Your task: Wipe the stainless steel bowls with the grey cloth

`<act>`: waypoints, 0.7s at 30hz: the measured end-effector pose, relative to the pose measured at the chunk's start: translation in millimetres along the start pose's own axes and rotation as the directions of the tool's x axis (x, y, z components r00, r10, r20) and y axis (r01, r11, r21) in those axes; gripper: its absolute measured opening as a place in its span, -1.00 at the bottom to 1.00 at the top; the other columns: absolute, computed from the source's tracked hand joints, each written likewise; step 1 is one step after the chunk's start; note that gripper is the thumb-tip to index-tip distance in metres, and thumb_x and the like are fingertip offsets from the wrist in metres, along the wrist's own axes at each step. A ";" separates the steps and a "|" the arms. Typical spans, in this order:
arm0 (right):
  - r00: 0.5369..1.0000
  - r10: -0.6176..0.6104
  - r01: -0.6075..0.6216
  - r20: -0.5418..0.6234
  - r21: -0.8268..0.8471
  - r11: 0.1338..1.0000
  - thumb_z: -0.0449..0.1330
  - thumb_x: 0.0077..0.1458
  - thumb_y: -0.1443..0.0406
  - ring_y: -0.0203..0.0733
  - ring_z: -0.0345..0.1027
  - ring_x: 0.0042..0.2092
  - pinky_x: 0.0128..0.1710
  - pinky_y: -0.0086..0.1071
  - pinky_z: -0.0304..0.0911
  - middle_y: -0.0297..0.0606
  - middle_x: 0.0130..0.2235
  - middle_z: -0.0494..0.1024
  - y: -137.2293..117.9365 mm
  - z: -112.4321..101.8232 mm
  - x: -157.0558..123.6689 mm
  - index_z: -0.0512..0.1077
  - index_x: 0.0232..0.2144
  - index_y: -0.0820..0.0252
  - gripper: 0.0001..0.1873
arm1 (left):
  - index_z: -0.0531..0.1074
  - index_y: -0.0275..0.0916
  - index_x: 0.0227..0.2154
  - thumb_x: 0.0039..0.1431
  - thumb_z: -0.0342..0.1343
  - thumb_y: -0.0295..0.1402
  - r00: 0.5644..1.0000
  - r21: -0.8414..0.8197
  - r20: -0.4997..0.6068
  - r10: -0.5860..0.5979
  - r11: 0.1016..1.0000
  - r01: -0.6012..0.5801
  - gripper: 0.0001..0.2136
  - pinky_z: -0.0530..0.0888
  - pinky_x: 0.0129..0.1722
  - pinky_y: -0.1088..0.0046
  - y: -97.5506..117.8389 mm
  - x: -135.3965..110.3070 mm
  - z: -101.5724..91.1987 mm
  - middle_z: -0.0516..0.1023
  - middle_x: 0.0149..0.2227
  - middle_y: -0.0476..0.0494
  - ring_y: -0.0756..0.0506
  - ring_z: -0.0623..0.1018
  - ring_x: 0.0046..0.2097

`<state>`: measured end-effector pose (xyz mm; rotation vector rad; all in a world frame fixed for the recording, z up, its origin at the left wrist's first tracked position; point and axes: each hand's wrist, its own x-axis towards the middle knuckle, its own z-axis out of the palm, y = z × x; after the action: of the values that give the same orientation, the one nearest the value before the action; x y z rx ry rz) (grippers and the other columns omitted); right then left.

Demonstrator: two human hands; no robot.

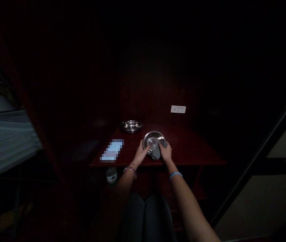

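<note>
A shiny round metal bowl (152, 140) is tilted toward me above the front part of the dark red table (183, 148). My left hand (141, 152) grips its left rim, with the thumb over the inner side. In my right hand (166, 152) is a grey cloth (156, 154), pressed against the bowl's lower right side and rim. The cloth hangs over the near edge of the bowl and hides part of it. Farther back on the left, more metal bowls (131, 126), apparently stacked, rest on the tabletop.
A pixelated bright rectangle (112, 150) lies at the table's left front. Below the tabletop is a container with a label (112, 176). A white socket panel (178, 109) is on the back wall. Pale stacked sheets (6, 137) stand at far left. The surroundings are dark.
</note>
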<state>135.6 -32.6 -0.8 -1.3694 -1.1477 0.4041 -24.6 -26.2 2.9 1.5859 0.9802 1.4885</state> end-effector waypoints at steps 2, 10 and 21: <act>1.000 -0.003 0.003 0.001 0.006 1.000 0.16 -0.02 0.15 -0.14 0.43 -0.30 -0.32 -0.41 0.23 -0.23 -0.34 0.56 0.5 0.2 0.0 0.39 -0.39 0.14 -0.81 | 0.30 -0.28 0.00 0.03 0.13 -0.35 1.000 -0.002 -0.006 0.002 1.000 -0.002 -0.58 0.31 0.13 0.26 -0.3 -0.2 0.1 0.52 -0.08 -0.20 -0.14 0.48 0.02; 1.000 -0.004 0.003 0.004 0.019 1.000 0.17 -0.01 0.13 -0.17 0.42 -0.31 -0.32 -0.43 0.21 -0.25 -0.35 0.56 -0.1 0.7 -0.8 0.37 -0.39 0.15 -0.79 | 0.33 -0.28 -0.04 0.01 0.15 -0.35 1.000 -0.010 -0.019 -0.003 1.000 0.003 -0.59 0.31 0.13 0.25 0.6 -0.2 -0.3 0.52 -0.10 -0.18 -0.14 0.49 0.00; 1.000 -0.004 0.004 0.002 0.036 0.999 0.17 -0.03 0.17 -0.14 0.43 -0.30 -0.31 -0.41 0.23 -0.23 -0.34 0.56 1.9 1.9 0.0 0.39 -0.39 0.15 -0.82 | 0.33 -0.27 -0.04 0.01 0.16 -0.33 1.000 -0.004 -0.021 0.014 1.000 -0.015 -0.59 0.31 0.11 0.24 -4.3 1.3 -0.6 0.53 -0.11 -0.19 -0.15 0.50 -0.02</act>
<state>134.8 -31.1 -2.9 -1.3352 -1.1390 0.4217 -25.4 -23.2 -0.4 1.5806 0.9794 1.5191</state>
